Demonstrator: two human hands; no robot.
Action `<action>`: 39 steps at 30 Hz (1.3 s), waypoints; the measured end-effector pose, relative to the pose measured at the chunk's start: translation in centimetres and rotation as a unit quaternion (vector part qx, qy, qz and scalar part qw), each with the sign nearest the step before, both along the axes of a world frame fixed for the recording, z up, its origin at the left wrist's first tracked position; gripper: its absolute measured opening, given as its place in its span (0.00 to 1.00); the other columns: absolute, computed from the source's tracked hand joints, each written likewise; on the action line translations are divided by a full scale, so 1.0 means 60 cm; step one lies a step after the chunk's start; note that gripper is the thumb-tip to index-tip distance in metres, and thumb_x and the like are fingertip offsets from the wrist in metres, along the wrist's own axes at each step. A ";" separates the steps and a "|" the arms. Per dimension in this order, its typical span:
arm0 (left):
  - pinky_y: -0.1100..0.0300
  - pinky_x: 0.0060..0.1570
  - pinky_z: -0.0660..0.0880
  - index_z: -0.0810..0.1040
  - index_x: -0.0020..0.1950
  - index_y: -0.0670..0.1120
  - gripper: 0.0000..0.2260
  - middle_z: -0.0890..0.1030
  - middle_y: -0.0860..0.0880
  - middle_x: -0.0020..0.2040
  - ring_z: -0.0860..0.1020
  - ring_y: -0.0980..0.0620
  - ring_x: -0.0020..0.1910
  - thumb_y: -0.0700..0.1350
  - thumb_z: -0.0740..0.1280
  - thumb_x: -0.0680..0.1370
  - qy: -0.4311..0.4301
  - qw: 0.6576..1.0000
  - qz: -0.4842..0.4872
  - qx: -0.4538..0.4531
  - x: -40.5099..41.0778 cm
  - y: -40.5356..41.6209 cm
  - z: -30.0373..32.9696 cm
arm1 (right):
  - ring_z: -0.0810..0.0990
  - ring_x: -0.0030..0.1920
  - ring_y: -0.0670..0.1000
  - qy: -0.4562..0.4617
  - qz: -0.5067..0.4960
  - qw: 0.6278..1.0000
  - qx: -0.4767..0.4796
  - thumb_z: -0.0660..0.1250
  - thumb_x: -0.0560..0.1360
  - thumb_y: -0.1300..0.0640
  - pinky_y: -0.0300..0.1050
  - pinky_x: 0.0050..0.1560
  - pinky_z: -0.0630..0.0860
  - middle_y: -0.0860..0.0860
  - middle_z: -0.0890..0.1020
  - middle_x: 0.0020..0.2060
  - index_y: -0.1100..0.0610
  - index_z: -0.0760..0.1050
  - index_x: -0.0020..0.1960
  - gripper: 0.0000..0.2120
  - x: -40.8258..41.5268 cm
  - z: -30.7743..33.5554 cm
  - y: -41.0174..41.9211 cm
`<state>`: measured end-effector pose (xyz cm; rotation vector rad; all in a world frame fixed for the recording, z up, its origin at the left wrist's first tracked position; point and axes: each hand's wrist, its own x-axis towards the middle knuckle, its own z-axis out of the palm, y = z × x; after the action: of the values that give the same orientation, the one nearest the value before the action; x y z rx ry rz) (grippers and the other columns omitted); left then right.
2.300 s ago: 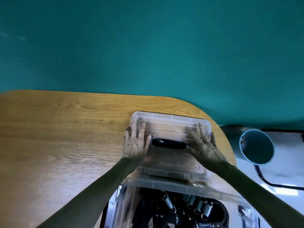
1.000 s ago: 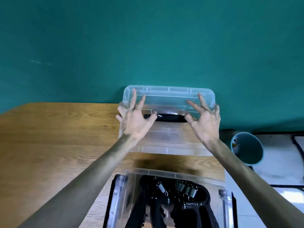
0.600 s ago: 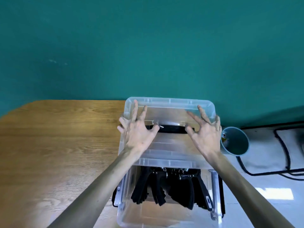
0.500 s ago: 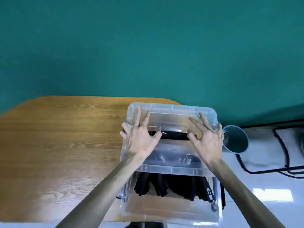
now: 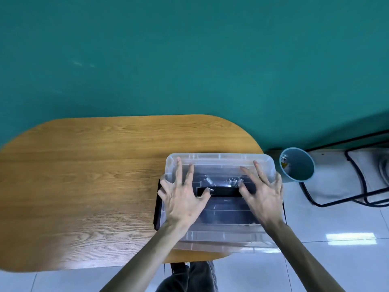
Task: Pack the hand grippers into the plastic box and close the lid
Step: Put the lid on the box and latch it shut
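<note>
Clear ribbed lid (image 5: 221, 163) under splayed hands (image 5: 185, 202), seemingly flush.

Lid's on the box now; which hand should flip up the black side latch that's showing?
Left hand: the visible black latch sits just beside it on the plastic box. The right hand rests across the lid.

Clear lid (image 5: 221, 161) atop plastic box (image 5: 210, 245); black hand grippers (image 5: 223, 216) inside

Plastic box (image 5: 221, 242) sitting lower right of centre, on right end of table (image 5: 84, 186). Lid (image 5: 221, 160) lying on box. Hand grippers (image 5: 219, 182) lying inside. Left hand (image 5: 183, 202), right hand (image 5: 263, 199) resting spread on lid. Bin (image 5: 299, 167) standing right of box, beyond table edge.
</note>
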<state>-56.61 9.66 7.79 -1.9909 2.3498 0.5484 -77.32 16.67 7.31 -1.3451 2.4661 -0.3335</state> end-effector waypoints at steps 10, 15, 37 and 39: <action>0.50 0.51 0.64 0.54 0.79 0.60 0.39 0.34 0.57 0.80 0.62 0.40 0.58 0.73 0.54 0.71 -0.019 0.999 -0.032 -0.010 0.002 0.014 -0.004 | 0.60 0.71 0.70 0.052 0.027 0.998 0.016 0.51 0.75 0.34 0.69 0.65 0.66 0.39 0.62 0.77 0.35 0.64 0.72 0.27 0.008 -0.002 0.034; 0.46 0.55 0.68 0.54 0.79 0.60 0.39 0.33 0.57 0.80 0.63 0.38 0.62 0.73 0.54 0.71 -0.017 0.999 -0.036 -0.013 0.006 0.021 -0.006 | 0.64 0.69 0.71 0.088 0.035 0.995 0.014 0.54 0.77 0.36 0.68 0.60 0.70 0.43 0.66 0.76 0.39 0.68 0.73 0.26 0.017 -0.005 0.049; 0.36 0.60 0.68 0.55 0.81 0.52 0.41 0.41 0.48 0.82 0.55 0.27 0.72 0.73 0.49 0.74 -0.096 0.993 -0.053 -0.042 -0.004 0.045 -0.032 | 0.57 0.73 0.72 0.131 0.063 0.989 0.039 0.51 0.81 0.39 0.66 0.62 0.69 0.48 0.58 0.80 0.40 0.57 0.79 0.26 0.015 -0.028 0.064; 0.36 0.60 0.68 0.55 0.81 0.51 0.41 0.42 0.47 0.82 0.55 0.27 0.72 0.73 0.49 0.75 -0.103 0.992 -0.053 -0.043 0.000 0.048 -0.031 | 0.55 0.73 0.72 0.135 0.073 0.987 0.047 0.50 0.81 0.39 0.66 0.62 0.68 0.49 0.57 0.80 0.40 0.54 0.79 0.27 0.019 -0.027 0.065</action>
<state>-56.63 12.51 5.94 -1.8404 2.3721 0.2284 -76.16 20.56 5.70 -1.6108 2.5361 0.0005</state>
